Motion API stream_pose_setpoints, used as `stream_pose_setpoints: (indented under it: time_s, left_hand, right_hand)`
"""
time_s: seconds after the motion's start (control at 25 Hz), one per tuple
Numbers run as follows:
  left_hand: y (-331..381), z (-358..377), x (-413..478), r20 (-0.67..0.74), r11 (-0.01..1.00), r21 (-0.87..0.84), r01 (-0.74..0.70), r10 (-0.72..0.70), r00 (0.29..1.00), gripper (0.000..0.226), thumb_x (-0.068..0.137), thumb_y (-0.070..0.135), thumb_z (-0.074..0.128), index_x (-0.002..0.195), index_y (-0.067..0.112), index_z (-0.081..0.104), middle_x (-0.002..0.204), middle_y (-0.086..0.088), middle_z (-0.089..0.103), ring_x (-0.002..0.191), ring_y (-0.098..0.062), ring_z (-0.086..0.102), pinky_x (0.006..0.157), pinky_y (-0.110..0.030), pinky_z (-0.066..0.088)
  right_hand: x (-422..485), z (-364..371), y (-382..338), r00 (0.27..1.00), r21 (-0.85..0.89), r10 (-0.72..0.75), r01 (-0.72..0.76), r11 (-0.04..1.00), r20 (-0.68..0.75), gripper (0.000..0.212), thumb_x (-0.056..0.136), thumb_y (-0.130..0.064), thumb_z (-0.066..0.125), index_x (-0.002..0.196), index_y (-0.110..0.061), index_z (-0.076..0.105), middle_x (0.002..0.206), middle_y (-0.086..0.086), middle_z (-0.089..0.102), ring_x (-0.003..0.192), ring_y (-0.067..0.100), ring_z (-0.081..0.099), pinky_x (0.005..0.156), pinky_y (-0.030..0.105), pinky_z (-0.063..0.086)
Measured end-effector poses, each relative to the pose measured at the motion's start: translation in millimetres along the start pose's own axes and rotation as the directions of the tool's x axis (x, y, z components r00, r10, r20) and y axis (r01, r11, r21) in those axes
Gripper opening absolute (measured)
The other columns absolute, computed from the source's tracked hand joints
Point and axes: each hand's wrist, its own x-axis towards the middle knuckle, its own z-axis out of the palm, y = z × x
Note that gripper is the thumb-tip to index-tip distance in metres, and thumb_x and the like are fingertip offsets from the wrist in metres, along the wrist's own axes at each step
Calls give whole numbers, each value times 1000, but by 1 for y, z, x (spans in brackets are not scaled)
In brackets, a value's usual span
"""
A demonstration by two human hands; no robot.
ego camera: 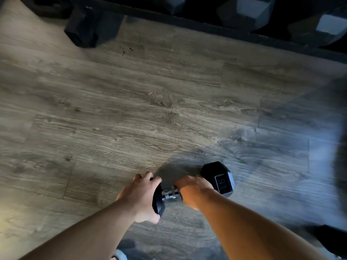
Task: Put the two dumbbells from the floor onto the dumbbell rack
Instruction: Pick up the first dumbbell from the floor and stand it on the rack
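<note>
Below, both hands' fingers [148, 176] wrap the dumbbell [218, 179].

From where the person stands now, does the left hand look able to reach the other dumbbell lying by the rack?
Probably not yet. The left hand is wrapped over one end of the held dumbbell, and the other dumbbell lies far across the bare wooden floor, beside the rack. Nothing blocks the way.
</note>
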Motion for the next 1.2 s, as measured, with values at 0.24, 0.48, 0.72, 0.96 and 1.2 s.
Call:
stream_pose_setpoints:
  time_s: [0.24,0.48,0.72,0.96,1.2]
  left_hand:
    - [16,-71,-16,-55,970,179,-165,178,983,110,55,57,83,151,31,36,140,4,42,121,-25,41,93,-40,49]
    - [59,-183,-63,-32,927,281,-247,267,963,109,54,54,90,147,31,39,138,1,43,122,-27,40,92,-40,48]
    - [108,-318,-151,-29,872,387,-300,337,941,104,49,53,90,140,30,45,126,2,48,113,-26,45,89,-40,52]
    - [160,-456,-277,-60,767,570,-296,398,915,104,56,53,89,145,31,41,132,3,48,113,-25,46,72,-38,52]
    - [193,-580,-369,-62,638,710,-299,479,876,103,53,50,88,145,33,44,128,2,51,109,-24,46,68,-37,50]
  right_hand:
    - [-46,-34,3,992,148,79,-64,987,-98,30,96,-14,59,125,-22,59,115,11,71,103,34,70,75,31,43]
    - [-135,-111,2,964,293,203,-146,945,-174,22,92,-17,55,114,-21,58,110,13,70,98,36,69,71,30,40]
    - [-249,-218,-11,924,382,283,-172,908,-256,22,91,-18,60,113,-20,58,107,11,70,96,34,69,71,32,43]
    - [-378,-324,-45,876,509,366,-170,844,-314,19,90,-18,63,92,-30,48,77,-4,56,72,26,58,62,28,40]
    - [-472,-417,-82,794,620,430,-88,780,-429,20,87,-17,65,87,-27,49,77,1,58,69,27,59,58,31,45]
